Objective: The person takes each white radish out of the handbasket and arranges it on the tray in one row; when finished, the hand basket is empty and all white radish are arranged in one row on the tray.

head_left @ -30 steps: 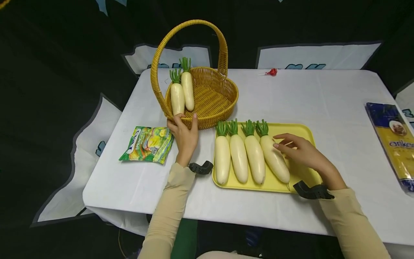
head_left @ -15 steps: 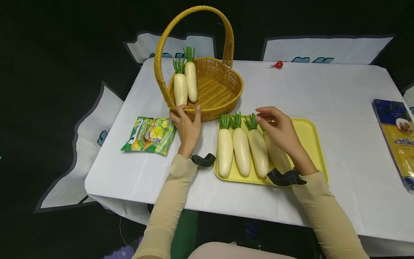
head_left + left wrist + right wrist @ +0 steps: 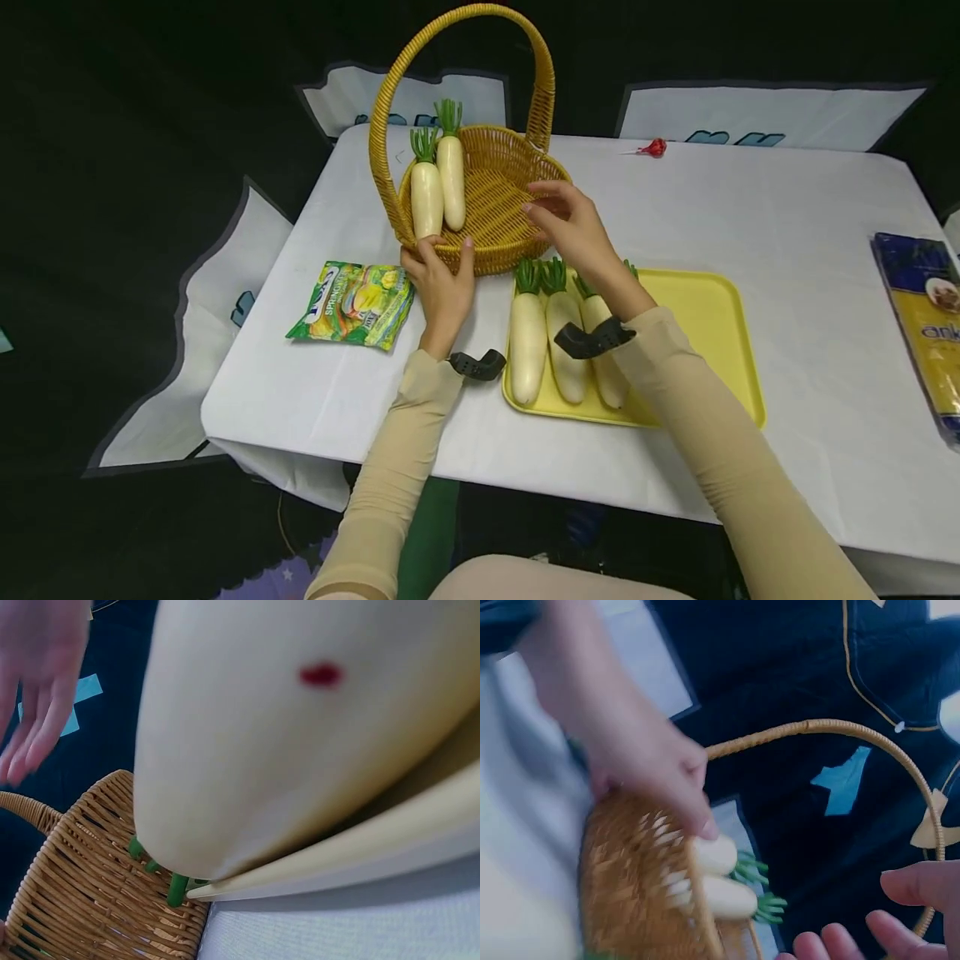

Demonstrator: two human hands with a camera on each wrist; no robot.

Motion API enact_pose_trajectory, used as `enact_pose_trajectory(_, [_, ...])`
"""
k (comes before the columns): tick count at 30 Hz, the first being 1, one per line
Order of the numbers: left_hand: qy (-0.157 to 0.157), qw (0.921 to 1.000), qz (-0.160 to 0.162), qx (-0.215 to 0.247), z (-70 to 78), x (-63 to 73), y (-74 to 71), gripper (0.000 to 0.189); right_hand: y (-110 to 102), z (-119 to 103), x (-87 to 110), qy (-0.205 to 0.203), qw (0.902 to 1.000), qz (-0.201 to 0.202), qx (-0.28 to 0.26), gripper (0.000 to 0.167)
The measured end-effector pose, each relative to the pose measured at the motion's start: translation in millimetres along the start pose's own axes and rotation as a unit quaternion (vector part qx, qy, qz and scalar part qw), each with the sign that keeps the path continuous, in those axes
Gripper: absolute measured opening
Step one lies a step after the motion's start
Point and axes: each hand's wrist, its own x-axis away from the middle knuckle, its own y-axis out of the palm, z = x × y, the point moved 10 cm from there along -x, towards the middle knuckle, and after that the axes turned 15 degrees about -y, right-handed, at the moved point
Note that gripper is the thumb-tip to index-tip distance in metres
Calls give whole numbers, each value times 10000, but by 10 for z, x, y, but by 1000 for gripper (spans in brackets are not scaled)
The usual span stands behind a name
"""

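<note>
My left hand [image 3: 444, 292] holds the front rim of a wicker basket [image 3: 491, 204] with a tall handle. Two white radishes [image 3: 427, 200] with green tops stand inside, leaning at its left. Over the basket's right side is my right hand [image 3: 576, 229], fingers loosely bent, nothing between thumb and fingers; its fingertips [image 3: 832, 937] show in the right wrist view. Below that forearm lies a yellow tray [image 3: 708, 333] with several more white radishes [image 3: 528, 350], partly hidden by the wrist and sleeve. A pale radish [image 3: 262, 750] fills much of the left wrist view.
A green soup packet [image 3: 356, 304] lies left of the left hand. At the back edge of the white-covered table [image 3: 787, 217] is a red lollipop [image 3: 657, 148]. A blue and yellow packet [image 3: 926, 333] lies at the far right.
My right hand has gone left and away from me, from the tray's rightmost radish across the leafy tops to over the basket. My left hand stays at the rim. The head view has shifted slightly.
</note>
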Motion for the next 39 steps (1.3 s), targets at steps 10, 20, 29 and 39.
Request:
enact_pose_trajectory(10, [-14,10000,67,-15,2,2,-15,49,355,296,-539,1514,9872,-341,-358,48])
enact_pose_trajectory(20, [17,9998,212,-49,22,9,-60,47,572,550,-741,2204,9723,-381,-679,69])
enact_pose_trajectory(29, [32,9999,119,-20,0,36,-43,47,673,894,-848,2832,9562,-608,-429,80])
enact_pose_trajectory(39, [161,9989,442,-49,33,54,-121,39,862,803,-888,2767,9525,-820,-972,77])
